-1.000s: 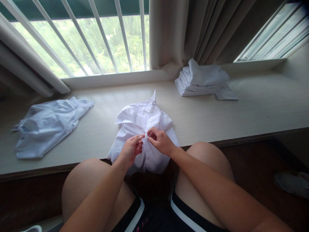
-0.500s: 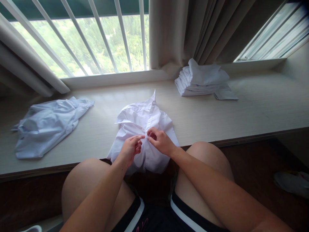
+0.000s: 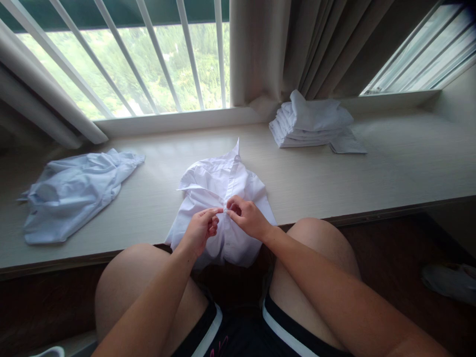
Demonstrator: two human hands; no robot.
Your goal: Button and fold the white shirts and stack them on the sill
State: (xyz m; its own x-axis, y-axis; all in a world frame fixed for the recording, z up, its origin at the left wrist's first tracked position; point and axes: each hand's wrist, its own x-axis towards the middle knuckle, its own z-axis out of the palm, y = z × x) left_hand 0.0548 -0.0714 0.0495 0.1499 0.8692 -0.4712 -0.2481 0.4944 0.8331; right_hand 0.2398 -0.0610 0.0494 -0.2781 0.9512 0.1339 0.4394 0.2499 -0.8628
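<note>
Both the left hand (image 3: pixel 201 229) and right hand (image 3: pixel 247 216) pinch the white shirt (image 3: pixel 217 186) at its button strip (fingers closed), which runs straight away toward the window.

Left hand (image 3: pixel 201 229) and right hand (image 3: pixel 248 217) meet at centre, forearms converging; fingers (image 3: pixel 212 212) of both pinched closed, tips almost touching.

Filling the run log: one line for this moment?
left hand: pinching white shirt placket | right hand: pinching same placket | shirt on sill ledge
</note>
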